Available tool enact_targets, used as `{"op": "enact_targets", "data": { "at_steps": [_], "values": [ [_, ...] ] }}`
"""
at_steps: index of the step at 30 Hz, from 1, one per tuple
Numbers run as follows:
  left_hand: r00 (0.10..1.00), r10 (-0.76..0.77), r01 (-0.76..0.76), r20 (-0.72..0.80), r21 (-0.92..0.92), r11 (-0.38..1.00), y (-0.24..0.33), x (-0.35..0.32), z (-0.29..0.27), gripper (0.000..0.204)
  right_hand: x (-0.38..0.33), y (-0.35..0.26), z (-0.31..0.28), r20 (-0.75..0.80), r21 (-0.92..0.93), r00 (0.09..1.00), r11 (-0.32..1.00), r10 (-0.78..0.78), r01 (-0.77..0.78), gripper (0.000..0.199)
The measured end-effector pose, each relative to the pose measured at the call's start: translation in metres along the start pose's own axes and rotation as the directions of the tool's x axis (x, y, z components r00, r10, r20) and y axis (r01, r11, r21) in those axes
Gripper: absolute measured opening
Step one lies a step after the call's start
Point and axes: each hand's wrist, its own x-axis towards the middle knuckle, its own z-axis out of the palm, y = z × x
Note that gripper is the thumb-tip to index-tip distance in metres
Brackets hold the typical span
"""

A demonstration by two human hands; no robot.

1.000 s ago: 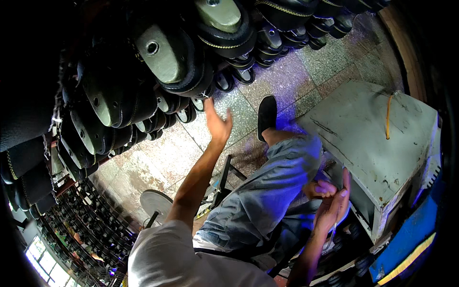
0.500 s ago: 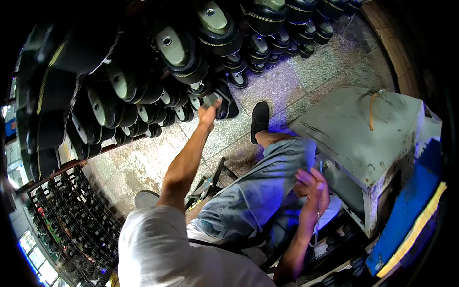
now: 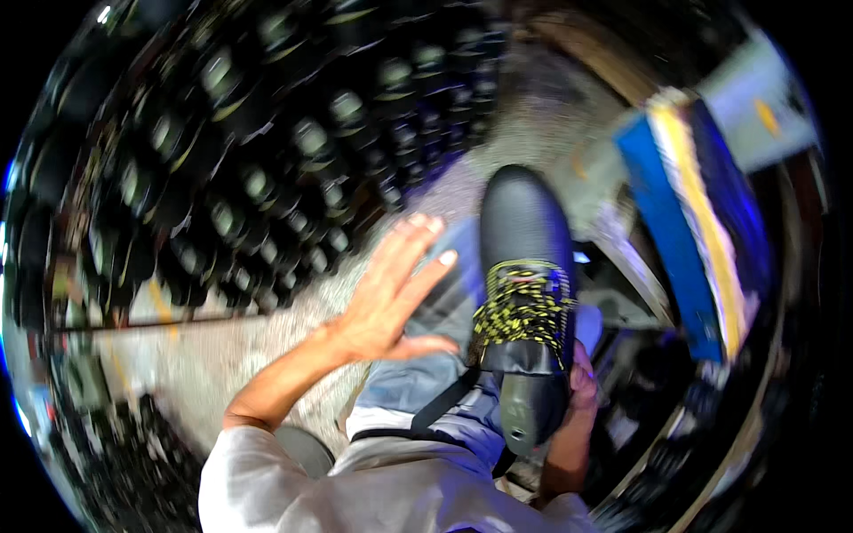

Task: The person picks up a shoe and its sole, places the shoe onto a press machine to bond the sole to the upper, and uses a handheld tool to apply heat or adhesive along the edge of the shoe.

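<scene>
A black shoe (image 3: 524, 231) with yellow-and-black laces is held up close to the camera, toe pointing away and heel toward me. My right hand (image 3: 582, 391) grips it from behind near the heel and is mostly hidden by the shoe. My left hand (image 3: 391, 298) hovers open just left of the shoe, fingers spread and holding nothing. Below both hands are my blue-grey trouser leg (image 3: 418, 382) and white shirt (image 3: 373, 489).
Blurred rows of dark shoes on a rack (image 3: 267, 178) fill the upper left. A speckled stone floor (image 3: 222, 346) lies beneath. A blue panel with a yellow stripe (image 3: 702, 222) stands at the right. A round stool seat (image 3: 306, 449) shows beside my leg.
My left hand has pulled back from the shoe rack and now hangs open. My right hand has lifted the black shoe up in front of the camera. The view has swung.
</scene>
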Motion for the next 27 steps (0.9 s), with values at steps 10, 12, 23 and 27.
{"op": "enact_targets", "data": {
  "at_steps": [10, 12, 23, 27],
  "values": [
    [0.658, 0.709, -0.729, 0.252, 0.448, 0.518, 0.068, 0.198, 0.008, 0.036, -0.086, -0.125, -0.026, -0.031, -0.350, 0.999, 0.936, -0.036, 0.023, 0.061],
    [0.712, 0.673, -0.685, 0.201, 0.408, 0.604, 0.059, 0.224, 0.014, 0.049, -0.090, -0.162, -0.041, -0.195, -0.544, 0.903, 0.809, -0.382, 0.224, 0.052],
    [0.921, 0.344, -0.389, 0.185, 0.501, 0.773, 0.040, 0.381, 0.030, 0.110, -0.047, -0.259, -0.155, -0.286, -0.862, 0.621, 0.479, -0.730, 0.166, 0.085],
    [0.891, 0.316, -0.432, 0.327, 0.394, 0.811, 0.043, 0.413, 0.041, 0.112, -0.046, -0.263, -0.160, -0.301, -0.807, 0.643, 0.547, -0.705, 0.222, 0.088]
  ]
}}
